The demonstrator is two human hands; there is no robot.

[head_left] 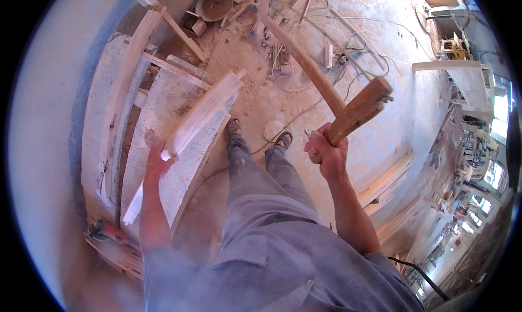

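My left hand (161, 161) is closed on the near end of a pale wooden beam (204, 111), whose far end has a stepped tenon. The beam lies slanting across a whitish slab-like bench (147, 116). In my right hand (329, 153), raised to the right of the beam, is what looks like a wooden mallet (359, 112). Its thick block has a frayed end, and a long slim wooden shaft (304, 59) runs off toward the upper middle. My fingers wrap the block's lower end. The shaft's far end is blurred.
A long pale timber (128, 86) lies at the left by the wall. A red power tool (111, 231) sits at the lower left. A round pan (215, 6), offcuts and trailing cables litter the floor ahead. Planks (383, 181) lie right, and a wooden bench (462, 81) stands farther off.
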